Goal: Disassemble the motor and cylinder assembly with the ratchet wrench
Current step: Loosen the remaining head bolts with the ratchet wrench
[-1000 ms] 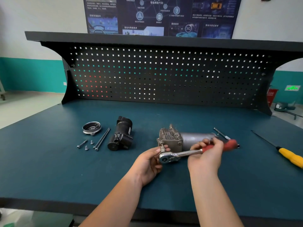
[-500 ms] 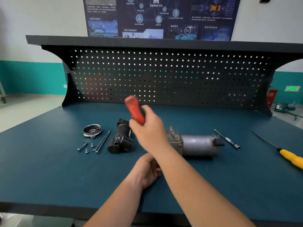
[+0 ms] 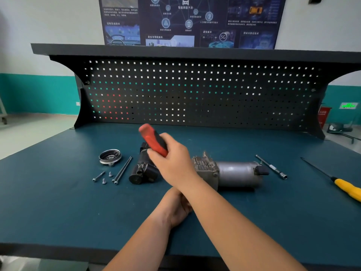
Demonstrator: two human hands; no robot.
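While right hand (image 3: 172, 163) grips the wrench (image 3: 153, 139) handle, left hand (image 3: 176, 207), grip hidden, should brace the motor (image 3: 230, 173); short, square strokes.

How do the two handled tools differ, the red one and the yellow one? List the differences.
The red-handled ratchet wrench is gripped in the right hand, raised above the bench; the yellow-handled screwdriver lies untouched on the bench top at far right. The wrench's handle tilts up and to the left, with its head hidden behind the hand; the screwdriver lies flat with its thin dark shaft in full view. Both have bright grips.
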